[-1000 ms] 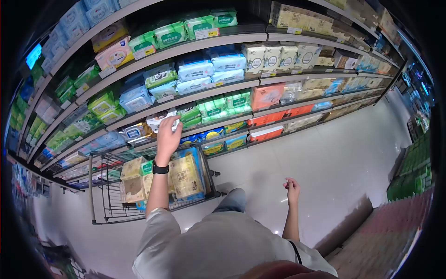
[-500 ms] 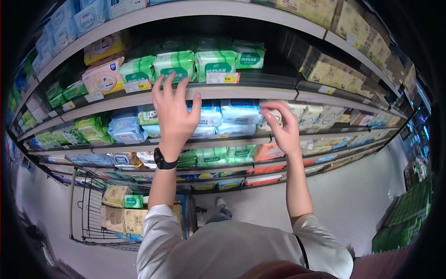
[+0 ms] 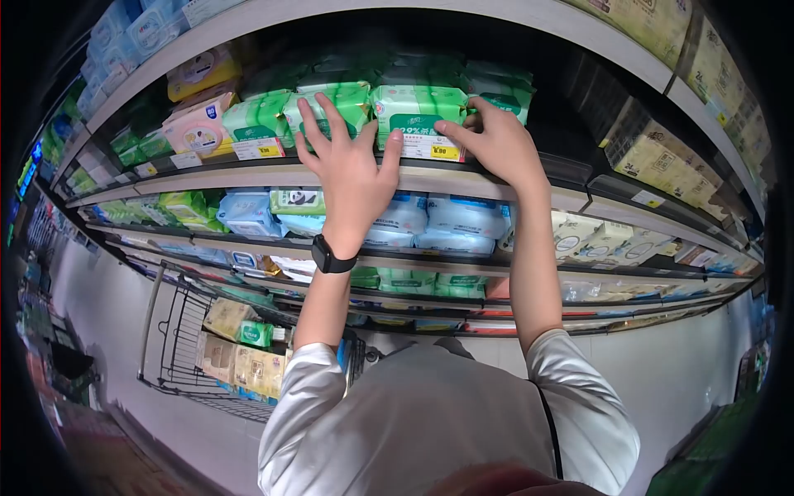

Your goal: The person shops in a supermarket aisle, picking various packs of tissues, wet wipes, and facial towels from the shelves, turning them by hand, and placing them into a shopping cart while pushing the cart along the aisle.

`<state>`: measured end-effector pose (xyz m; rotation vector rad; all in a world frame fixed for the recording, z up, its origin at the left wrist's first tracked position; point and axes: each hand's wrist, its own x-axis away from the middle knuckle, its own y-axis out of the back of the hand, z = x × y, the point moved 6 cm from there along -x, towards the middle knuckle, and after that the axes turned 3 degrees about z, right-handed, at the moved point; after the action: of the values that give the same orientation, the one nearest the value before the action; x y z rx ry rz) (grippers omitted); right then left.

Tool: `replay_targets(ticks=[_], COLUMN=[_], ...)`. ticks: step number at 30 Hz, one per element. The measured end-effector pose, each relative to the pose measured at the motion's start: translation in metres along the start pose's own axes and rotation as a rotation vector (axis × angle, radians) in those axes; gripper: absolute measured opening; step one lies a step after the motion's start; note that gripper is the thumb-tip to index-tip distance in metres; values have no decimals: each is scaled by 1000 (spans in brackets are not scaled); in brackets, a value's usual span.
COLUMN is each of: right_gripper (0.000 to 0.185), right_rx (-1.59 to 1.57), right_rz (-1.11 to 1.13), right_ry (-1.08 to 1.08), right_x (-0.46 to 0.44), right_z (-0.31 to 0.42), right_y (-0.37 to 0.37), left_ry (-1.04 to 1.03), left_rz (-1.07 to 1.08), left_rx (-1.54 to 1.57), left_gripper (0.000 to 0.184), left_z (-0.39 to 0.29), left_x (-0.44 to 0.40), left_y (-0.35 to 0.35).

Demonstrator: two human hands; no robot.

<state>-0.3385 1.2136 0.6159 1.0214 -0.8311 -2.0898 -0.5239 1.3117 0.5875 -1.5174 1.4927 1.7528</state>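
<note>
A green and white pack of wet wipes (image 3: 420, 112) stands at the shelf's front edge, behind a price label. My right hand (image 3: 503, 145) is closed around its right end, thumb on the front face and fingers at the side. With fingers spread, my left hand (image 3: 354, 169) is at the pack's left end, its thumb near the lower left corner. The left fingers lie over the neighbouring green pack (image 3: 289, 112), partly covering it. A dark watch (image 3: 331, 256) is on my left wrist.
More green packs (image 3: 504, 87) stand to the right and behind. A pink pack (image 3: 198, 128) is on the left, yellowish boxed packs (image 3: 662, 157) on the right. Blue packs (image 3: 463, 217) fill the shelf below. A wire shopping cart (image 3: 178, 331) with several packs stands at lower left.
Both hands have come up to the green packs on the shelf. My right hand has moved up from the lower shelf and closed on the pack's right end. The view has shifted.
</note>
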Motion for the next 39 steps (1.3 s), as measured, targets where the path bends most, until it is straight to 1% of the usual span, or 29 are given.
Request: replay_targets(ticks=[2,4,5,7,8,9,11,13,15,16,18,19,20,21,23,24,25,26,27,28,29,30,32,33,34,35,37,38,39], right_gripper=[61,54,54,51,54,54,57,58,56,49,44,40,29,29,24,28,28,33,30,27,25,22,25,28,27,26,25,25,26], right_rx=[-33,-84,-93,-266,-316,-320,-292,-342,-508,-523,-556,-580,-571,-601,-409,-416,-449,-520,-531,-542,-553,-670,-686,-693,-727,-735,-695,-650,-519], right_rz=[-4,8,5,-409,-412,-412,-589,-577,-595,-594,-605,-639,-670,-645,-684,-688,-659,-711,-695,-678,-661,-680,-688,-690,-653,-613,-426,-295,-118], right_ry=[37,21,31,380,441,443,753,775,857,848,871,899,895,899,876,867,888,902,927,952,976,1107,1196,1241,1185,1194,1246,1246,1194], right_x=[0,3,4,21,30,41,78,106,136,153,184,200,215,231,264,277,286,300,312,324,336,347,366,375,380,382,390,395,400], right_z=[1,9,7,21,22,24,38,29,22,22,20,20,20,22,33,40,53,65,78,90,102,115,141,153,159,171,208,227,245], right_y=[1,8,5,26,31,37,56,57,59,61,58,55,52,47,36,28,17,9,4,-2,-7,-14,-27,-33,-42,-51,-68,-79,-93], left_ry=[19,-12,-45,-64,-85,-102,-109,-63,-48,-49,-28,-57,-85,-60,178,202,298,378,447,491,461,435,401,386,387,388,402,581,758], left_rz=[54,19,-10,-30,-24,-18,-15,-29,-48,-61,-62,-54,-50,-49,118,105,154,97,21,-44,-74,-105,-167,-198,-223,-217,-221,-278,-319], left_rx=[23,42,76,81,151,222,287,381,380,385,371,464,553,526,919,929,1151,1412,1679,1724,1646,1567,1498,1461,1431,1398,1365,1392,1414], left_gripper=[43,43,43,40,37,35,34,33,29,28,28,34,41,41,62,81,97,103,110,100,82,66,60,59,58,62,66,72,78], left_z=[-5,-7,-10,-18,-26,-33,-50,-62,-75,-82,-92,-95,-98,-99,-100,-102,-98,-98,-100,-99,-94,-88,-77,-71,-63,-55,-40,-31,-20], left_x=[-1,0,1,5,11,18,35,58,80,90,114,125,137,152,182,196,218,234,242,245,254,263,283,292,303,312,328,338,351], left_y=[-3,0,2,7,11,16,29,45,71,84,106,116,128,142,164,188,201,219,240,263,284,304,333,348,359,372,400,411,420])
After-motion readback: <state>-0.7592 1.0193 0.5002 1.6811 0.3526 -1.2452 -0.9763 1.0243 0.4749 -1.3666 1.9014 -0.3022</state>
